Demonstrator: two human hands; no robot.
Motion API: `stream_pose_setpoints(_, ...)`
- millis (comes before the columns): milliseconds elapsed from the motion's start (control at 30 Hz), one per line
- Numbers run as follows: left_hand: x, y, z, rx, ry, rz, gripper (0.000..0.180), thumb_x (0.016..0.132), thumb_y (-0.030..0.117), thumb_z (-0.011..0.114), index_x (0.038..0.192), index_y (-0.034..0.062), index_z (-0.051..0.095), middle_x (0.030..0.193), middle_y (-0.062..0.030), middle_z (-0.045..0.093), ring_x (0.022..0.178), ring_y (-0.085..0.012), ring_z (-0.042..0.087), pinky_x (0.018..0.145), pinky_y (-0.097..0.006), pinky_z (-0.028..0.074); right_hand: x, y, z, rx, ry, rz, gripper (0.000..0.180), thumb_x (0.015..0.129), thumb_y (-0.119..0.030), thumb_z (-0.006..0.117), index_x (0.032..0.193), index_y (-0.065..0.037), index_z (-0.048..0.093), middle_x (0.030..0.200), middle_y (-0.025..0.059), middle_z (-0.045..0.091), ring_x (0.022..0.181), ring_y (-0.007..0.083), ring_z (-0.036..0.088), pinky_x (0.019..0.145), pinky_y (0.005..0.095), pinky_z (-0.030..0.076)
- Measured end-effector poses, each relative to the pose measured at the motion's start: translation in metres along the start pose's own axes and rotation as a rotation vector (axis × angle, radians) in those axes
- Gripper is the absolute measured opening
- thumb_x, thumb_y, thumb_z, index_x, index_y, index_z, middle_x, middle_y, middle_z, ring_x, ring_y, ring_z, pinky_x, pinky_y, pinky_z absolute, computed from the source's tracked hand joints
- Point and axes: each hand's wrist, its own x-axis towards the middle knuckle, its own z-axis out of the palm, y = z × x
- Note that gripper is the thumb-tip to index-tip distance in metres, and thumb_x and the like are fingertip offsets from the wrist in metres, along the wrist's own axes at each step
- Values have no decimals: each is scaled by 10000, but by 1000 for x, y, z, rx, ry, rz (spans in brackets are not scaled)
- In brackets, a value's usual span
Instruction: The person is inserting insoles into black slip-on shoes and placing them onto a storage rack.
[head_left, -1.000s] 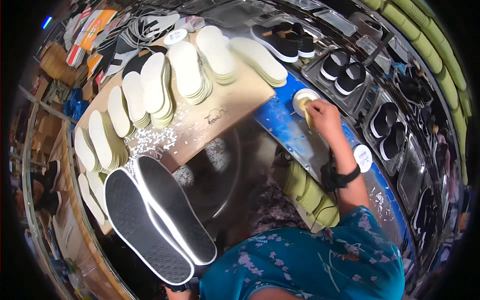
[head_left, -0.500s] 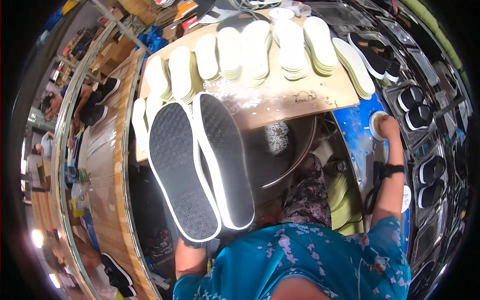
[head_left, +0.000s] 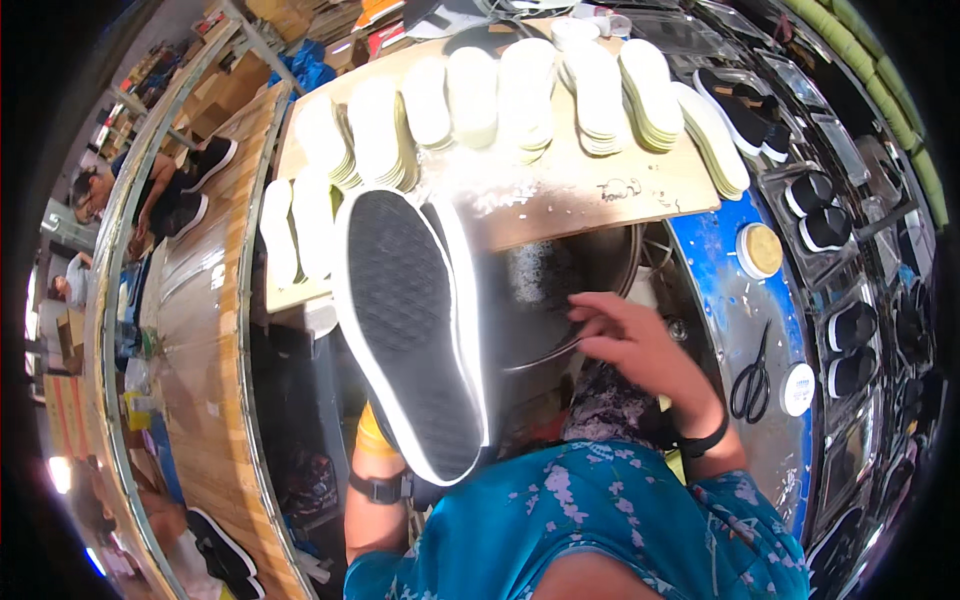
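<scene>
Two dark shoes with white rims are held up in front of me, soles toward me. The nearer shoe [head_left: 405, 320] mostly covers the other shoe [head_left: 460, 260]. My left forearm rises behind them; the hand is hidden by the shoes it holds, and something yellow-orange [head_left: 374, 432] shows above the wrist. My right hand [head_left: 630, 340] is to the right of the shoes, over the dark round basin [head_left: 560, 330]. Its fingers are loosely bent and apart, with nothing seen in them. A small round tub [head_left: 760, 250] with tan contents stands on the blue-edged surface at right.
Stacks of pale insoles [head_left: 470, 100] line the wooden board [head_left: 640, 195] ahead. Black scissors [head_left: 752, 385] and a white round lid [head_left: 797, 390] lie at right. Beyond are racks of black shoes [head_left: 825, 225]. To the left runs a long wooden bench [head_left: 210, 330], with other people beyond it.
My right hand has left the tub and come inward toward the shoes. The shoes have turned and shifted slightly right, so the nearer one now covers more of the other.
</scene>
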Motion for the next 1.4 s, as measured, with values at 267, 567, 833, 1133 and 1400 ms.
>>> stream_pose_setpoints(267,59,-53,1,1726,47,572,268,770,166,589,926,-37,512,689,-250,549,685,-431,538,620,-454,451,30,70,46,-373,64,-39,727,712,-250,649,1318,-56,297,1220,170,447,1027,306,498,846,377,428)
stream_pose_setpoints(567,101,81,147,1464,-713,-247,383,818,215,589,1122,-3,505,807,-173,619,706,-283,620,638,-313,477,53,50,-156,-870,238,69,457,674,-254,650,1069,-43,562,1009,157,580,906,311,560,799,380,450)
stream_pose_setpoints(833,230,-33,221,1771,-788,228,295,777,138,567,1051,28,554,865,-169,620,802,-318,599,703,-396,468,77,109,-307,-1203,555,-82,483,562,-200,690,1014,-78,572,1023,133,528,1019,328,467,887,416,370)
stream_pose_setpoints(1133,145,72,131,1104,-318,-703,394,868,231,547,1233,105,469,886,2,615,657,-62,525,544,-185,413,71,125,-315,-1024,644,-60,432,599,-54,618,1027,-36,560,1161,158,500,1064,373,454,928,403,354)
stream_pose_setpoints(1400,-91,281,-25,1240,745,-184,354,833,402,528,978,87,600,825,-10,619,595,-84,508,498,-207,385,96,150,-332,-891,581,-66,379,611,13,558,989,11,561,1122,188,510,1015,379,475,912,397,362)
